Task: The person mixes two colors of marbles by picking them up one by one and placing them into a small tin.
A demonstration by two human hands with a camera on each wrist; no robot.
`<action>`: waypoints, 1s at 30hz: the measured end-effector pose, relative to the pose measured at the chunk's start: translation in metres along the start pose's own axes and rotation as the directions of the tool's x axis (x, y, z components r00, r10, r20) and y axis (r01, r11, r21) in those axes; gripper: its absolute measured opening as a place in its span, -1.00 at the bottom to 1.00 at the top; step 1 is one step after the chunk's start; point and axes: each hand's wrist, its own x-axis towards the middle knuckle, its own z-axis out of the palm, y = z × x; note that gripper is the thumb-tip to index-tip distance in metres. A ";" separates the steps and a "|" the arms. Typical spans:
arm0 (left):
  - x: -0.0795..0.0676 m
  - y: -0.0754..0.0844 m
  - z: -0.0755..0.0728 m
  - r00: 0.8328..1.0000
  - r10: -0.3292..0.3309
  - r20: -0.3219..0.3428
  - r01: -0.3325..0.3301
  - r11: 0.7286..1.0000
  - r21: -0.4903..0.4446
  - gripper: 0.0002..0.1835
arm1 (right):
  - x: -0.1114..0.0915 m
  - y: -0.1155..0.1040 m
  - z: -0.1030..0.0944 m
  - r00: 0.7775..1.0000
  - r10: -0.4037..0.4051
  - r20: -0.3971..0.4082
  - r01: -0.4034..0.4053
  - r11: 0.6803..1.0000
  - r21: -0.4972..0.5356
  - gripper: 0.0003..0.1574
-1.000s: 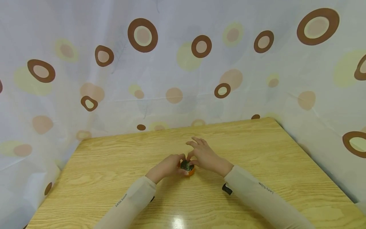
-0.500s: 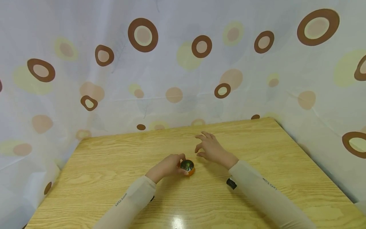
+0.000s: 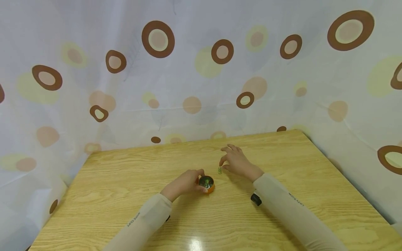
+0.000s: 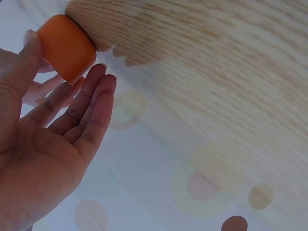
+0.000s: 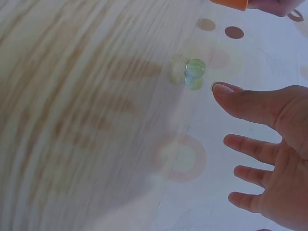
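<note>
A small round orange cup (image 3: 211, 189) stands on the wooden table (image 3: 150, 164). Its dark, shiny inside shows greenish glints. My left hand (image 3: 186, 182) grips the cup's side between thumb and forefinger; in the left wrist view the other fingers (image 4: 79, 110) extend beside the orange wall. A clear glass marble (image 5: 195, 67) with yellow-green swirls rests on the table, a matching round shape just below it like a reflection. My right hand (image 3: 237, 163) hovers right beside the marble, fingers loosely spread. A narrow gap separates thumb and marble in the right wrist view.
A white curtain (image 3: 176, 83) with brown and yellow circles hangs behind and along the sides of the table. The glossy tabletop mirrors it. Dark wrist devices show under both sleeves, one at the right wrist (image 3: 255, 199).
My right hand has drawn away from the cup, back and to the right, and the marble now shows on the table by its fingertips. The left hand keeps its grip on the cup.
</note>
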 end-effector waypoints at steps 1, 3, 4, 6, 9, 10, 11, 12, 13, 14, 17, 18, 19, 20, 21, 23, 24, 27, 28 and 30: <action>0.000 0.000 0.000 1.000 0.002 -0.001 -0.002 1.000 -0.001 -0.52 | 0.000 0.000 0.001 1.000 -0.004 -0.001 0.004 1.000 -0.001 -0.89; 0.000 0.000 0.000 1.000 0.001 -0.001 -0.001 1.000 -0.002 -0.52 | 0.000 0.000 0.002 1.000 -0.016 -0.002 0.016 1.000 0.004 -0.89; -0.001 0.000 0.000 1.000 -0.001 0.000 0.001 1.000 -0.001 -0.52 | 0.000 -0.001 0.003 1.000 -0.022 -0.002 0.022 1.000 0.005 -0.89; -0.001 0.000 0.000 1.000 -0.002 0.000 0.002 1.000 -0.003 -0.52 | 0.000 -0.001 0.004 0.999 -0.035 0.003 0.035 0.999 0.006 -0.88; -0.001 0.000 -0.001 1.000 -0.004 -0.003 0.004 1.000 0.006 -0.52 | 0.001 -0.003 0.006 0.999 -0.045 0.015 0.045 0.999 0.007 -0.87; -0.001 0.000 0.000 1.000 -0.003 -0.003 0.003 1.000 0.011 -0.51 | 0.002 -0.003 0.006 0.999 -0.046 0.021 0.046 0.999 0.005 -0.86; -0.002 0.001 -0.001 1.000 0.000 -0.005 0.000 1.000 0.012 -0.51 | 0.002 -0.003 0.006 0.998 -0.049 0.026 0.048 0.999 0.004 -0.85; -0.002 0.001 -0.001 1.000 0.001 -0.005 -0.001 1.000 0.017 -0.51 | 0.002 -0.004 0.006 0.998 -0.049 0.032 0.049 0.999 0.003 -0.85; -0.002 0.002 -0.001 1.000 0.001 -0.004 -0.001 1.000 0.016 -0.51 | 0.003 -0.005 0.006 0.998 -0.050 0.039 0.050 0.999 0.002 -0.84; -0.002 0.002 -0.001 1.000 0.003 -0.003 -0.003 1.000 0.018 -0.51 | 0.003 -0.005 0.006 0.998 -0.052 0.045 0.052 0.999 0.000 -0.83; -0.003 0.003 -0.002 1.000 0.003 -0.002 -0.003 1.000 0.018 -0.51 | 0.004 -0.006 0.006 0.996 -0.063 0.062 0.064 0.998 -0.011 -0.83; -0.003 0.003 -0.002 1.000 0.000 0.000 0.000 1.000 0.018 -0.51 | 0.005 -0.007 0.006 0.996 -0.066 0.068 0.067 0.998 -0.010 -0.83; -0.003 0.003 -0.002 1.000 -0.001 0.000 0.001 1.000 0.016 -0.51 | 0.005 -0.007 0.006 0.995 -0.069 0.073 0.070 0.998 -0.011 -0.83; -0.002 0.003 -0.002 1.000 -0.004 0.001 0.004 1.000 0.020 -0.52 | 0.006 -0.007 0.006 0.994 -0.072 0.078 0.073 0.997 -0.014 -0.83; -0.002 0.003 -0.002 1.000 -0.003 0.001 0.003 1.000 0.020 -0.52 | 0.006 -0.008 0.007 0.994 -0.075 0.081 0.077 0.997 -0.017 -0.83; -0.002 0.003 -0.002 1.000 -0.006 0.003 0.005 1.000 0.018 -0.53 | 0.006 -0.008 0.007 0.993 -0.077 0.087 0.079 0.997 -0.021 -0.83; -0.002 0.003 -0.002 1.000 -0.005 0.003 0.005 1.000 0.017 -0.53 | 0.006 -0.008 0.008 0.993 -0.078 0.088 0.080 0.997 -0.022 -0.84; -0.002 0.003 -0.002 1.000 -0.004 0.001 0.004 1.000 0.011 -0.53 | 0.007 -0.008 0.009 0.993 -0.083 0.084 0.085 0.996 -0.018 -0.88; -0.002 0.002 -0.002 1.000 -0.005 0.002 0.005 1.000 0.008 -0.53 | 0.007 -0.008 0.009 0.993 -0.084 0.083 0.085 0.996 -0.014 -0.89; -0.002 0.002 -0.003 1.000 -0.002 0.002 0.002 1.000 0.008 -0.53 | 0.007 -0.008 0.010 0.993 -0.086 0.081 0.087 0.996 -0.006 -0.90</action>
